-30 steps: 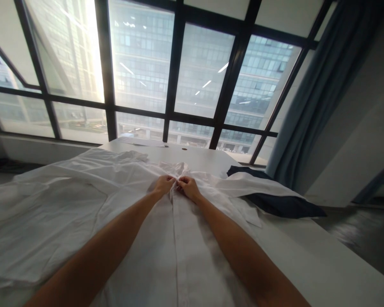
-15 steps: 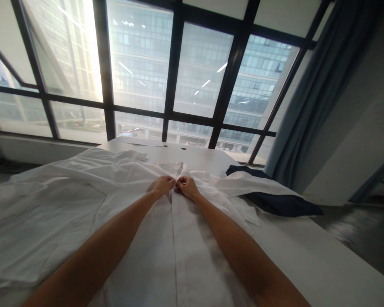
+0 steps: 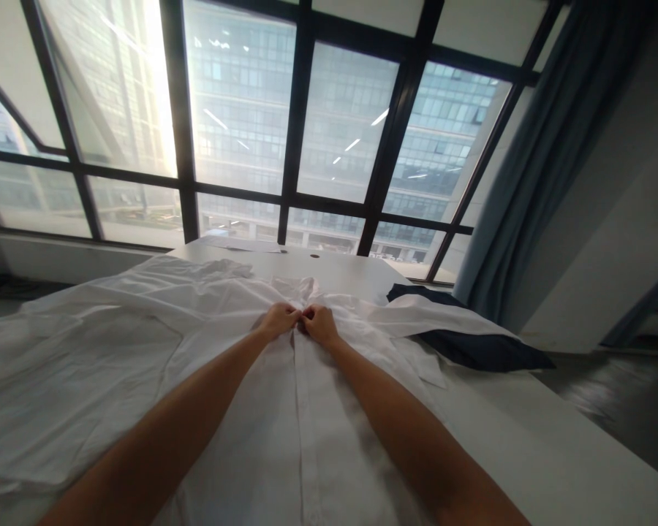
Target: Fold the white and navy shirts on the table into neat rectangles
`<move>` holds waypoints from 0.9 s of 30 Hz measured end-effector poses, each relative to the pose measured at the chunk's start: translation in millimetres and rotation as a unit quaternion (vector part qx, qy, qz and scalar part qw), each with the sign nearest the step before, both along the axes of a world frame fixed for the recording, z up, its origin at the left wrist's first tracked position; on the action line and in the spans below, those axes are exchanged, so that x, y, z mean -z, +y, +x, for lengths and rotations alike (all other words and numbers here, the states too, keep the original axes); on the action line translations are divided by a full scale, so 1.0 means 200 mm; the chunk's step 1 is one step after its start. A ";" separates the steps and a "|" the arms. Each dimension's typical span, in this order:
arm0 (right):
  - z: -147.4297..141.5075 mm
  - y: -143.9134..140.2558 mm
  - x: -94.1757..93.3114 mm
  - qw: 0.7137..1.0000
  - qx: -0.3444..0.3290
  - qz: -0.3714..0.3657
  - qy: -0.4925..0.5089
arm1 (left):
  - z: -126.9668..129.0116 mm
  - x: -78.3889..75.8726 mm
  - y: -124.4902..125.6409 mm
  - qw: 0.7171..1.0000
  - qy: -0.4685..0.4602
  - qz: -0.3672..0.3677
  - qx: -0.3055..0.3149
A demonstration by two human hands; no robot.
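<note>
White dress shirt [image 3: 285, 409] spread front-up across the white surface [image 3: 553, 446], collar end away from the camera, sleeves thrown out to either side. Left sleeve [image 3: 60, 380] rumpled and wide at the left. Left hand [image 3: 278, 320] closed in a pinch on the left edge of the button placket, just below the collar; right hand [image 3: 319, 324] pinching the opposite edge, fingertips of both touching at the seam. Whether a button sits between them: cannot tell, too small.

Probably thin, light cotton: soft, limp, no stiffness except at collar and placket, prone to creasing and to sliding on the smooth top. Best taken by the doubled placket strip or the collar band, where the cloth has body; a grip on the single layer likely only to bunch it.

Further right, right sleeve [image 3: 433, 314] draped over a dark navy garment [image 3: 488, 351], which lies partly under it near the surface's right edge. Behind, large black-framed windows [image 3: 301, 146]; blue curtain [image 3: 537, 161] at far right. Nothing in the way of the hands.
</note>
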State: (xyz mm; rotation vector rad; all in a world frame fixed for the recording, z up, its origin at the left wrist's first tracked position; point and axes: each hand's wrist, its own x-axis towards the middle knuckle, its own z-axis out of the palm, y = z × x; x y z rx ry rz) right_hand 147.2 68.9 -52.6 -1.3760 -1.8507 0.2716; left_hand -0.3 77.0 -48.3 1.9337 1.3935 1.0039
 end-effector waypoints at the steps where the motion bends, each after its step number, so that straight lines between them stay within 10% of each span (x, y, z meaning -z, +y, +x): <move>1: 0.00 0.00 0.00 1.000 -0.001 0.007 -0.010 | 0.00 0.00 0.00 1.000 0.009 0.001 -0.007; 27: 0.02 0.06 0.01 0.989 -0.071 -0.108 0.076 | -0.01 -0.09 -0.11 0.976 0.196 0.066 -0.067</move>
